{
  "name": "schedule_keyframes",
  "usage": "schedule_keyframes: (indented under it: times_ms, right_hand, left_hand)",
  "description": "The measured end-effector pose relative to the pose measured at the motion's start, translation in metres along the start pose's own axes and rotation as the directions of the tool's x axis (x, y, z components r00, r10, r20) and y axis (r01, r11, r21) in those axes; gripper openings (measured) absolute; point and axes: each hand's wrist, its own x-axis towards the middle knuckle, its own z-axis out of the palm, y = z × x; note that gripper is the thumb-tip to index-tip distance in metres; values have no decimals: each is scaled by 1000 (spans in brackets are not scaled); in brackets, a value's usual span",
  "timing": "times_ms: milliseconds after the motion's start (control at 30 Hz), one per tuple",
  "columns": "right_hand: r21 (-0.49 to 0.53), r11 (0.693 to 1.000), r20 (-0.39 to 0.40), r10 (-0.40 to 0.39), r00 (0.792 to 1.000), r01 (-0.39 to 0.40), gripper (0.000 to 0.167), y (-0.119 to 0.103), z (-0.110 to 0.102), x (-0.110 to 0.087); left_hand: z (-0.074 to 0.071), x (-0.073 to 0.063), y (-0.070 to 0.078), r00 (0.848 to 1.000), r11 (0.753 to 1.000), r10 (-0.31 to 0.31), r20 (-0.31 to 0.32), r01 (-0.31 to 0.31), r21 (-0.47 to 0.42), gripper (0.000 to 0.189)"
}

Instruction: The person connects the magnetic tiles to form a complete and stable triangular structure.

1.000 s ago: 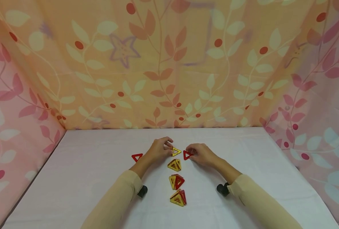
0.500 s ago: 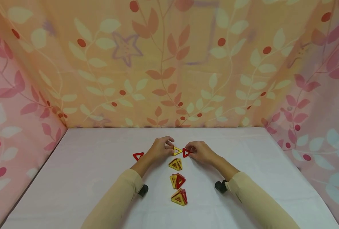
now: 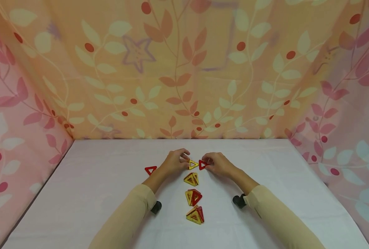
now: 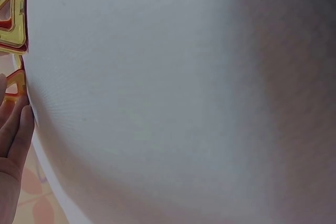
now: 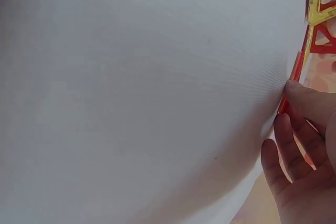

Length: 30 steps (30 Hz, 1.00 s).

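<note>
In the head view my left hand point(image 3: 176, 162) holds a yellow triangular magnetic tile point(image 3: 192, 164) between thumb and fingers; a red edge shows at its left side. Facing it, my right hand point(image 3: 218, 163) pinches a red triangular magnetic tile point(image 3: 202, 165), whose left side meets or nearly meets the yellow tile's right tip. The right wrist view shows this red tile point(image 5: 295, 80) edge-on between thumb and fingertips. In the left wrist view an orange-looking tile point(image 4: 18, 83) stands by my left fingers, and a yellow one point(image 4: 19, 17) above.
Three small red and yellow pyramids of tiles stand in a column toward me: the far one point(image 3: 190, 179), the middle one point(image 3: 193, 197) and the near one point(image 3: 195, 215). A loose red triangular tile point(image 3: 151, 169) lies left, beside my left forearm. Patterned curtains point(image 3: 178, 69) enclose the white table point(image 3: 78, 193).
My right hand has moved left and slightly away from me, bringing the red tile up to the yellow tile. The left hand stays almost still. The head view has shifted slightly.
</note>
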Motion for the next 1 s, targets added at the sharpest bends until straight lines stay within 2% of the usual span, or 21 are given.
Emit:
schedule_keyframes:
  times_ms: [333, 1000]
  right_hand:
    - [-53, 996, -9, 66, 998, -67, 29, -1, -1, 6]
    - [-56, 996, -3, 66, 998, -66, 28, -1, -1, 22]
  left_hand:
    - [0, 1, 0, 1000, 1000, -1, 1, 1, 5, 38]
    - [0, 0, -1, 1000, 999, 30, -6, -30, -17, 37]
